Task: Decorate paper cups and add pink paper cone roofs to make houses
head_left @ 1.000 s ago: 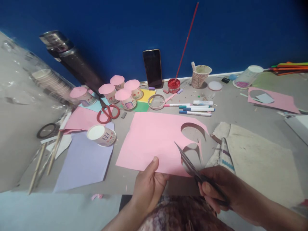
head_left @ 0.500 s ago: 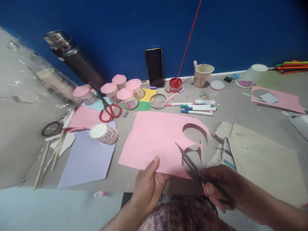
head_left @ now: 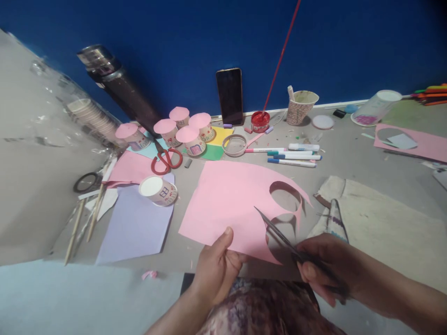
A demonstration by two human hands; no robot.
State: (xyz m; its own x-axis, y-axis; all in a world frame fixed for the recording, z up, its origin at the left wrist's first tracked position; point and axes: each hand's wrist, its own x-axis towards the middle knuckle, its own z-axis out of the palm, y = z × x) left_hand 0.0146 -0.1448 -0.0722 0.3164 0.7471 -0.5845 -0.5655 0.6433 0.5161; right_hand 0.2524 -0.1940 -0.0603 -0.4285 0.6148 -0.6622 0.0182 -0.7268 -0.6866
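My left hand (head_left: pixel 220 265) pinches the near edge of a pink paper sheet (head_left: pixel 226 200), thumb on top and fingers beneath. Round pieces have been cut from the sheet's right side, leaving one ringed hole and one open curve. My right hand (head_left: pixel 324 265) is closed around dark scissors (head_left: pixel 279 232). Their blades lie over the paper near the lower cutout, tips pointing up and left; the handles are mostly hidden by my fingers. To the left, a white paper cup (head_left: pixel 158 190) with a drawn window stands on a lilac sheet (head_left: pixel 136 228).
Behind the lilac sheet lie red-handled scissors (head_left: pixel 165 162) beside several cups with pink paper roofs (head_left: pixel 188 134). Markers (head_left: pixel 295 155), a tape ring (head_left: pixel 234 145), a red paint pot (head_left: pixel 260 122) and a phone (head_left: pixel 230 96) are farther back. A cream cloth (head_left: pixel 387 223) covers the right side.
The view has shifted slightly, so most things sit a little farther right. My right hand and the scissors have moved only slightly against the paper; both hands keep their holds.
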